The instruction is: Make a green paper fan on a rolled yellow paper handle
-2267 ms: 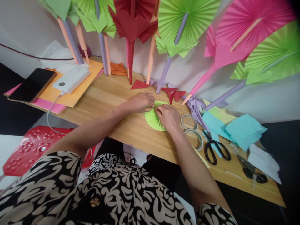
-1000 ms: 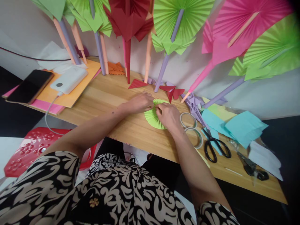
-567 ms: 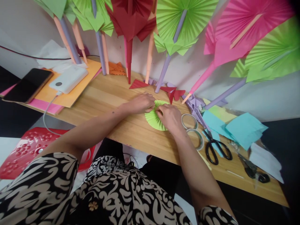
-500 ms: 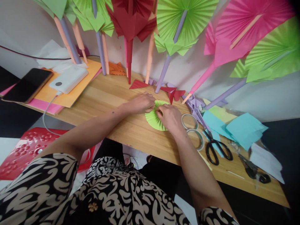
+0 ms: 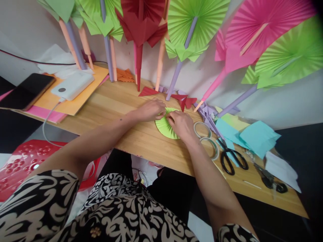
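A round, pleated light-green paper fan [image 5: 164,127] lies flat on the wooden table [image 5: 121,104]. My left hand [image 5: 150,110] rests on its upper left edge, fingers curled and pinching the pleats. My right hand [image 5: 181,123] covers the fan's right half, fingers closed on the paper near its centre. The fingertips of both hands meet at the fan's top. Most of the fan's right side is hidden under my right hand.
Two tape rolls [image 5: 202,129], black scissors [image 5: 230,159] and cyan paper sheets [image 5: 254,137] lie to the right. Finished paper fans on stems [image 5: 189,23] lean on the wall. A phone [image 5: 26,90] and power bank [image 5: 72,85] sit far left. Red paper pieces [image 5: 185,100] lie behind.
Both hands stay on the green fan with only small finger movements. The view has shifted slightly as my head moved.
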The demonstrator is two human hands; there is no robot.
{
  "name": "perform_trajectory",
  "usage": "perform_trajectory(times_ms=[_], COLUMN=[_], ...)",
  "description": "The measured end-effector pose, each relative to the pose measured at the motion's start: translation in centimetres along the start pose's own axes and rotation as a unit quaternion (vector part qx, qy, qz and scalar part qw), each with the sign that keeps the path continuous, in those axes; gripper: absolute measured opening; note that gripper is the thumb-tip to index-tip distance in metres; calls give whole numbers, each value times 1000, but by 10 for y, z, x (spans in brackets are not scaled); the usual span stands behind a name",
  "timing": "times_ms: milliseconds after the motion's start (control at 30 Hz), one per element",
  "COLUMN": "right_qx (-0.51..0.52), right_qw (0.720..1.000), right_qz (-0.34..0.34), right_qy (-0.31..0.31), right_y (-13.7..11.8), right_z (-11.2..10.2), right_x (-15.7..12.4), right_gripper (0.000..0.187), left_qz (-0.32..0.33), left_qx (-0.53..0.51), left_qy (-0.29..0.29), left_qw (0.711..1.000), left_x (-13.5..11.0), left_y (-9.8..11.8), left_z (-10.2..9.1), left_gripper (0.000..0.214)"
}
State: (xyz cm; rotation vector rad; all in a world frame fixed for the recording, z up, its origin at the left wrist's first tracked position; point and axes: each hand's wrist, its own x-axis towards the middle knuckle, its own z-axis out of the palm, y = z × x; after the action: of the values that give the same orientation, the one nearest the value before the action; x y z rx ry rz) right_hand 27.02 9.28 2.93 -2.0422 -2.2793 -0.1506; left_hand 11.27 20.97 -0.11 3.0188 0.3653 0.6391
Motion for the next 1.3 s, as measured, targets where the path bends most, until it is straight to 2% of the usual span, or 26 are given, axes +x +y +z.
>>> perform_trajectory(times_ms=[600,900,1033,1167,1300], right_qx=[-38,-59,-59,-51,-42], right_qw=[998,998,998,998,998], right_qz=[10,6,9,20,33], right_qy=[-39,-28,-26,-31,-39], right_y=[-4,-7,-6,-5,-4], right_z=[-1,5,5,2,-1], right_x=[5,5,4,3,3], right_gripper=[24,23,22,23,23], left_qz=[-39,-32,-32,-64,-73], left_qx=[-56,-59,-54,-28,-21], left_qy=[3,-10,-8,-8,13], left_qw=[998,998,998,998,997], left_x=[1,5,2,-6,-9], left_y=[-4,-1,-9,-21,-21], left_z=[6,7,5,-1,-6], left_gripper=[15,15,14,15,17])
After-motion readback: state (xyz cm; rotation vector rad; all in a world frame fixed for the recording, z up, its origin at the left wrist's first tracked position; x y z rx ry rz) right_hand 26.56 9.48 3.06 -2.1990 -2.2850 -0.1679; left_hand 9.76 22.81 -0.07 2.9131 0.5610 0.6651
